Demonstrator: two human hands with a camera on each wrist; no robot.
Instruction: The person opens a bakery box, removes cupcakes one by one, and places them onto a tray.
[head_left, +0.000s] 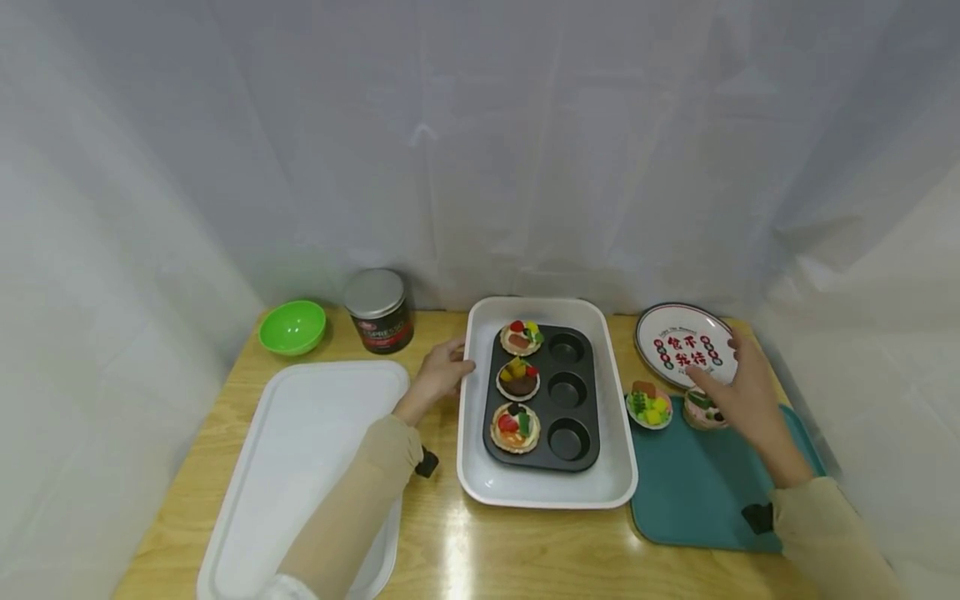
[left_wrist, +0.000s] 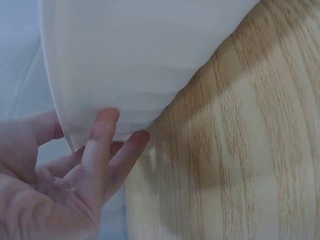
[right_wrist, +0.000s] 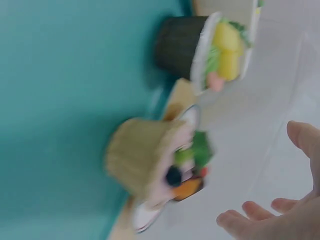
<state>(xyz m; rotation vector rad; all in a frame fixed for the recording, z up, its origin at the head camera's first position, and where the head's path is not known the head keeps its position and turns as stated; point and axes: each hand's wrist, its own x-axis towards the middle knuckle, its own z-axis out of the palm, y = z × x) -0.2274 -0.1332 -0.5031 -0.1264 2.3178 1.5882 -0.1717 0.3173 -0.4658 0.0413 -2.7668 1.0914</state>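
My left hand [head_left: 442,371] holds the left rim of a deep white tub [head_left: 472,492], thumb at the rim and fingers against the outer wall [left_wrist: 125,65]. In the tub lies a dark muffin pan [head_left: 543,454]. Its left column carries a top tart [head_left: 521,338], a middle tart [head_left: 517,379] and a front tart [head_left: 515,427]; the right column's cups are bare. My right hand [head_left: 742,400], fingers spread and holding nothing, hovers by a toy cupcake [right_wrist: 145,155] with a tan case. Beside that cupcake stands another in a dark case [right_wrist: 182,47]. Both are on the teal tray [head_left: 705,492].
A patterned plate [head_left: 660,321] lies behind the teal tray. On the left are a white tray [head_left: 315,433], a green bowl [head_left: 292,327] and a coffee tin [head_left: 378,312]. White sheeting [head_left: 480,167] hangs behind the wooden table [head_left: 450,550].
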